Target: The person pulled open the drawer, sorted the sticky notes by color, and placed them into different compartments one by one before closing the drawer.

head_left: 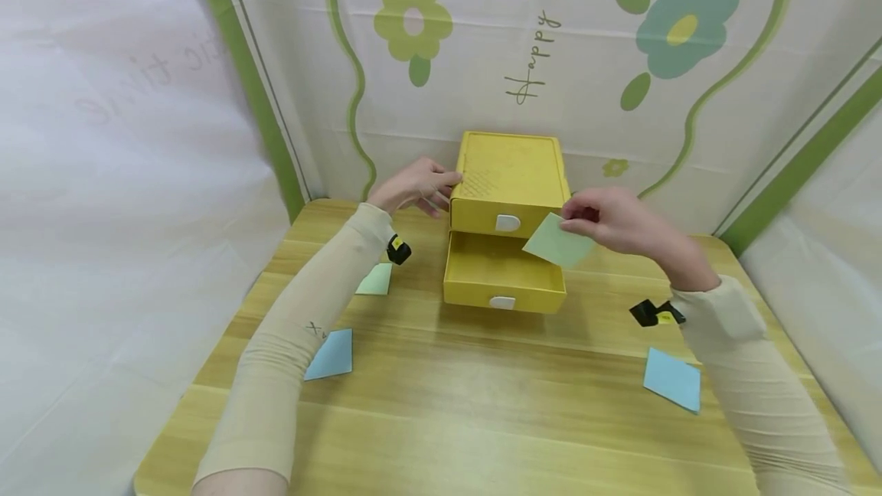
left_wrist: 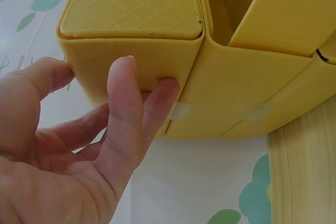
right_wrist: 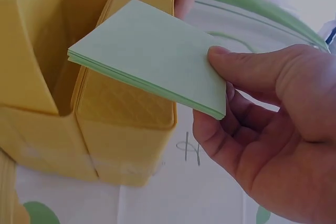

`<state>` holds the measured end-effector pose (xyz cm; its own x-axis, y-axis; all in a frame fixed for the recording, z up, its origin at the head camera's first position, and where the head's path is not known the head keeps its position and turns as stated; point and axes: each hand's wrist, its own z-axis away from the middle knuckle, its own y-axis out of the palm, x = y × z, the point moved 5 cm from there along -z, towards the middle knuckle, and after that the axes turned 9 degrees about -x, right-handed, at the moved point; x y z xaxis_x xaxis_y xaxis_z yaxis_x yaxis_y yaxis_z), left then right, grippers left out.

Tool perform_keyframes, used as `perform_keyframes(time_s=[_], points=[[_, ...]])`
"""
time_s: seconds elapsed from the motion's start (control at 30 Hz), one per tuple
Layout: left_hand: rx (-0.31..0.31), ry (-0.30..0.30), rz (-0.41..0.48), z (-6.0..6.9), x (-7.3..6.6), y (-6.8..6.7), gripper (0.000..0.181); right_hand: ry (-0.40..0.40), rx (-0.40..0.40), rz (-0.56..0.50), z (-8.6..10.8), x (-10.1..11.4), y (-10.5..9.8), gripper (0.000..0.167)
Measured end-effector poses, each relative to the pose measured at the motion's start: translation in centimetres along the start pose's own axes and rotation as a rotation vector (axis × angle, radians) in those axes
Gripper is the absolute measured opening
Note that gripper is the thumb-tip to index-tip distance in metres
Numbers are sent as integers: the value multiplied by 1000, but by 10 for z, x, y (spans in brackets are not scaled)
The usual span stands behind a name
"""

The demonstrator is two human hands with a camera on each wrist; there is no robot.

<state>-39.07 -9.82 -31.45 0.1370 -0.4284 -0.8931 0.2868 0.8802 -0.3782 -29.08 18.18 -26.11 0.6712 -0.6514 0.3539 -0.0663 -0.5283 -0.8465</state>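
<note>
Right wrist: a green pad (right_wrist: 149,59) juts from the right grip (right_wrist: 289,135).

Below the left fingers (head_left: 444,179), a sleeve (head_left: 303,327) partly hides blue paper (head_left: 334,354); green paper (head_left: 556,243) in the right fingers (head_left: 579,226) partly hides the drawer (head_left: 475,294).

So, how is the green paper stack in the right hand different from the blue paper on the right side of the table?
Colour: the green paper stack is pale green, while the blue paper is light blue. Pose: the green paper stack is held up, but the blue paper lies on the table. Contact: the right hand pinches the green paper stack; neither hand touches the blue paper. Both look four-sided.
</note>
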Motion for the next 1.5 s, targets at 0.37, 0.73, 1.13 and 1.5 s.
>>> perform_keyframes(time_s=[0.37, 0.73, 1.13, 1.5], points=[[3, -8, -2, 0, 1, 0, 41, -85, 131, -17, -23, 20, 41, 5], [-5, -24, -7, 0, 1, 0, 41, -72, 313, -15, -23, 18, 77, 9], [-5, -36, -7, -2, 2, 1, 44, -8, 402, -33, -16, -2, 94, 6], [-3, -24, 6, -2, 1, 0, 41, -51, 335, 145, -13, 1, 99, 16]])
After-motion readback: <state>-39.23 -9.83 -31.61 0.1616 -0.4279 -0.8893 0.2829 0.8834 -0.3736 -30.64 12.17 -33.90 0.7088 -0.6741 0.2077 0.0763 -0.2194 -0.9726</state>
